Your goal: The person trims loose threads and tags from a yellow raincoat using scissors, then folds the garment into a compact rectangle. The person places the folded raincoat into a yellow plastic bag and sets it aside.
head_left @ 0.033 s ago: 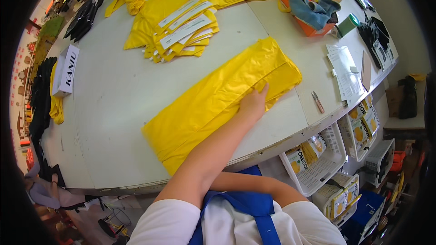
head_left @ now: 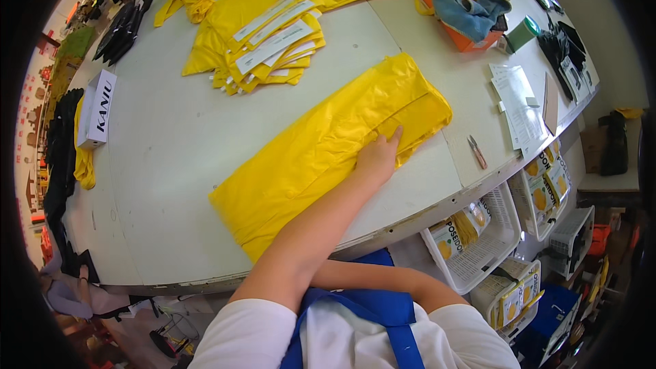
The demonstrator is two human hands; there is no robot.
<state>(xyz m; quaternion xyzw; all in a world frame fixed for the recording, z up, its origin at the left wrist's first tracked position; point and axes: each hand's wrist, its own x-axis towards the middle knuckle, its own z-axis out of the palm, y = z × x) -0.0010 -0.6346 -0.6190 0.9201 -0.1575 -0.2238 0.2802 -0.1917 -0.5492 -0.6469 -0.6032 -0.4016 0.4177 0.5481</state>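
Note:
A long folded yellow garment [head_left: 321, 143], smooth and slightly shiny, lies slantwise across the table in front of me. My left hand [head_left: 377, 158] rests palm down on its right part, by the edge of a folded flap. The thumb and a finger show apart on the cloth; the other fingers are hard to make out. My right forearm [head_left: 389, 279] crosses my body toward the left and passes under my left arm, which hides the right hand. Beyond the garment sits a pile of yellow folded pieces [head_left: 205, 48] with white paper strips [head_left: 275, 46] on top.
An orange box [head_left: 471, 42] holding a blue cloth [head_left: 471, 10], a green spool [head_left: 523, 33], paper sheets [head_left: 517, 106] and small snips [head_left: 477, 152] lie to the right. A white box [head_left: 98, 109] stands left. White baskets [head_left: 509, 222] with packages sit below the table edge. Another person [head_left: 68, 290] is at lower left.

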